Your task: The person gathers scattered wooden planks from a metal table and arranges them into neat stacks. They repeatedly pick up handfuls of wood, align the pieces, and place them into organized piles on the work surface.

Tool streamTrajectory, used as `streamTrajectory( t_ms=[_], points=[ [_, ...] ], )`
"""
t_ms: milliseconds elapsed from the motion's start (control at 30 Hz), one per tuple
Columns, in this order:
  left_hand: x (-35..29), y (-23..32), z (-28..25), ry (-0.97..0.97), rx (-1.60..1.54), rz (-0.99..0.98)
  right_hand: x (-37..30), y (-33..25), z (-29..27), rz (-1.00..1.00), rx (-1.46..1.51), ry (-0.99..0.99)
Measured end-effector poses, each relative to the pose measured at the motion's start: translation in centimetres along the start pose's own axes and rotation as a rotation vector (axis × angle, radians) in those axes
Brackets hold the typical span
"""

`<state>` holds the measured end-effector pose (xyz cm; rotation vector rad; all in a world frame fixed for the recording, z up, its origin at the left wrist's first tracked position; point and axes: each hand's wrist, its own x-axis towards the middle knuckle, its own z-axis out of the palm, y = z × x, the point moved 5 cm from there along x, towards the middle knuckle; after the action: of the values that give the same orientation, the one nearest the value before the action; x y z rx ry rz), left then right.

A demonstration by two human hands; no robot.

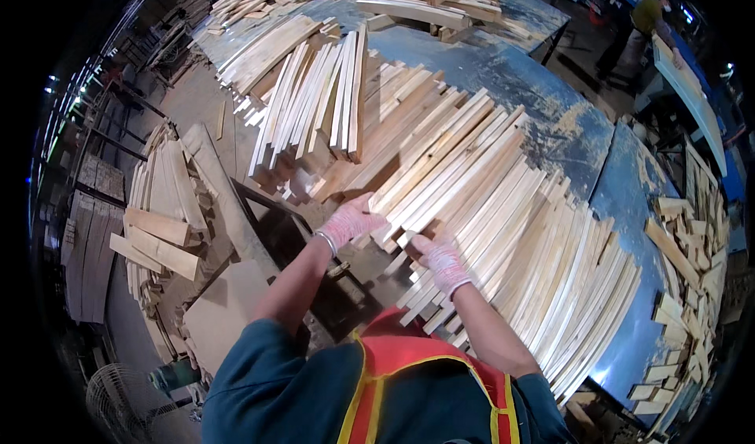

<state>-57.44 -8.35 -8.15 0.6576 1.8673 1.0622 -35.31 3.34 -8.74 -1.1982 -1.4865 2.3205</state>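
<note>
Far left, stacked boards [88, 255] rise beside a wire-cage fan [122, 397], which stands nearer the person. Next comes a heap of planks [169, 176], two short boards [161, 251] lying across its near end; a broad brown panel [226, 309] lies close by, toward the wearer. A dark beam [267, 208] runs between this heap and the work. Beyond the left hand [351, 222], a bundle of strips on edge [314, 102] rests over flatter wood and hides part of it. The left hand, in a pink-and-white glove, meets the near ends of the wooden strips [444, 169], which lie side by side on the blue table [629, 342]. The right hand [444, 263], gloved alike, sets its thumb against those ends; I cannot tell whether either hand's fingers are clamped, their tips being hidden. Rightward, more strips [558, 271] crowd the surface, with sawdust [578, 121] behind. Far right, piled offcuts [684, 318] flank the table; in the background a co-worker [649, 19] stands at a pale panel [692, 98].
</note>
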Motion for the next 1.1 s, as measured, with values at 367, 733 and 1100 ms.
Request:
streamTrajectory(
  t_ms=[367,733,1100],
  points=[
    [10.3,17.4,6.3,0.052,0.199,0.087,7.3,-10.9,-8.2,-0.201,0.096,0.317],
    [50.4,28.4,3.0,-0.069,-0.272,0.173,36.7,-34.7,-15.9,-0.414,-0.112,0.179],
    [67.9,25.9,2.2,0.067,1.179,0.532,52.0,-31.8,-16.1,-0.392,-0.133,0.137]
  ],
)
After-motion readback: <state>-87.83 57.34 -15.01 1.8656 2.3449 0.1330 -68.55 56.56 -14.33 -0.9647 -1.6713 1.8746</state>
